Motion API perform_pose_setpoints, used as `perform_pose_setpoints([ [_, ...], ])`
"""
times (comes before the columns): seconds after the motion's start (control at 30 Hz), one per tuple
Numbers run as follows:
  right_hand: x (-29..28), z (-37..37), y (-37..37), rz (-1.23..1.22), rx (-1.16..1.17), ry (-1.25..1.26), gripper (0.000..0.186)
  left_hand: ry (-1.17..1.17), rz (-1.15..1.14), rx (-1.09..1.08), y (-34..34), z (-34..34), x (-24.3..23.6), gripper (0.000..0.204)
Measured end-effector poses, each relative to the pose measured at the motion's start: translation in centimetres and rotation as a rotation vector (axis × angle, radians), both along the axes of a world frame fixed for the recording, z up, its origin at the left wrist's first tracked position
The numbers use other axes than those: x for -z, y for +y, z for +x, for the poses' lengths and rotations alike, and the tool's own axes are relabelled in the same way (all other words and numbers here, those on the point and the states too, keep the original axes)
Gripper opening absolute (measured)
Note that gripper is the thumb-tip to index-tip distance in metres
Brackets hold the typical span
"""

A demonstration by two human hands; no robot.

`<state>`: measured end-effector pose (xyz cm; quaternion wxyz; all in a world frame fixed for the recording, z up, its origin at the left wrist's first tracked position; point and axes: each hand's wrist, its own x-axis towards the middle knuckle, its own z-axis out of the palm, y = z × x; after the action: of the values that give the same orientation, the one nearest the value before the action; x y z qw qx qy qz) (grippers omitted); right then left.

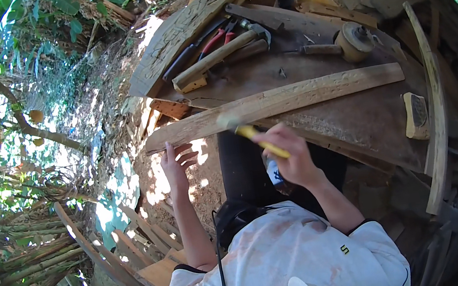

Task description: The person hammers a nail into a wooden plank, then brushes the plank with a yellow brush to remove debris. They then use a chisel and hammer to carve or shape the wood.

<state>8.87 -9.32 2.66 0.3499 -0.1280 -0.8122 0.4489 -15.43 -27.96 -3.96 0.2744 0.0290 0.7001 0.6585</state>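
In the head view, our right hand point(293, 155) grips a yellow-handled tool point(250, 133) (its pale head blurred) over the long, curved, tan wooden plank point(305, 94) across the brown tabletop point(352, 126); our left hand point(174, 168), fingers apart, meets the plank's left end.

Workbench point(303, 65): red-handled pliers point(212, 43) far left, tan block point(416, 115) and curved strip point(437, 110) by right end, foliage point(60, 5) off left side.
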Motion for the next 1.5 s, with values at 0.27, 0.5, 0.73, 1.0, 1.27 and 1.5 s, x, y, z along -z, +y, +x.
perform_pose_setpoints([
  [0.27,-0.3,1.7,1.5,0.097,0.151,0.021,0.041,0.029,0.090,-0.155,-0.1,-0.6,0.5,0.045],
  [0.5,-0.4,2.9,1.9,0.086,0.093,-0.046,0.038,-0.100,0.195,-0.164,0.6,0.7,1.3,0.036],
  [0.73,-0.8,4.0,2.4,-0.009,0.042,-0.047,0.034,-0.075,0.233,-0.169,1.3,0.5,1.7,0.045],
  [1.0,-0.3,4.0,2.2,-0.050,0.061,-0.040,0.030,-0.078,0.191,-0.125,1.4,0.5,1.7,0.043],
  [1.27,-1.4,5.4,4.0,0.025,0.138,-0.076,0.034,-0.059,0.169,-0.134,1.6,0.8,1.5,0.048],
  [1.5,-2.0,7.9,6.5,0.035,0.124,-0.113,0.038,-0.077,0.178,-0.134,1.6,0.7,1.4,0.044],
])
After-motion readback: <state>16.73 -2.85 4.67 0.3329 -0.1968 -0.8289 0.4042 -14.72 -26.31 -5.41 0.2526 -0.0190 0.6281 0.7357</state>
